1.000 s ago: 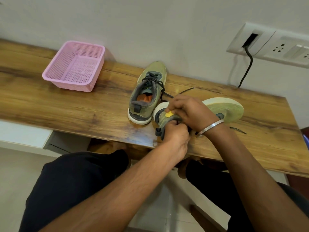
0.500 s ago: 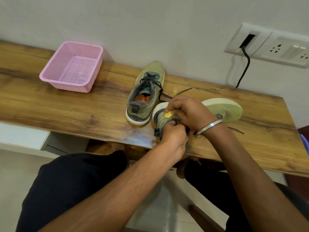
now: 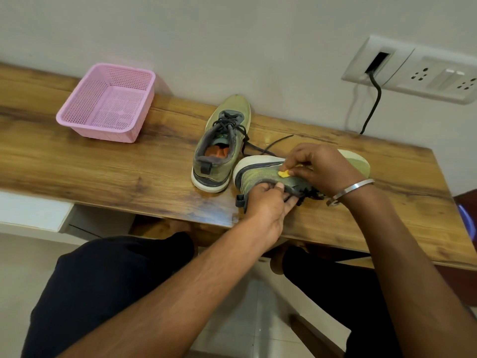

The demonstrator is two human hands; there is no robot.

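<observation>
On shoe: left hand round collar, right hand round yellow wad

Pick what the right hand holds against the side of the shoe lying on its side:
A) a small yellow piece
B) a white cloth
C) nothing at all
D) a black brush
A: the right hand pinches a small yellow piece against the side of the tipped shoe, while the left hand grips that shoe at its opening.
</observation>
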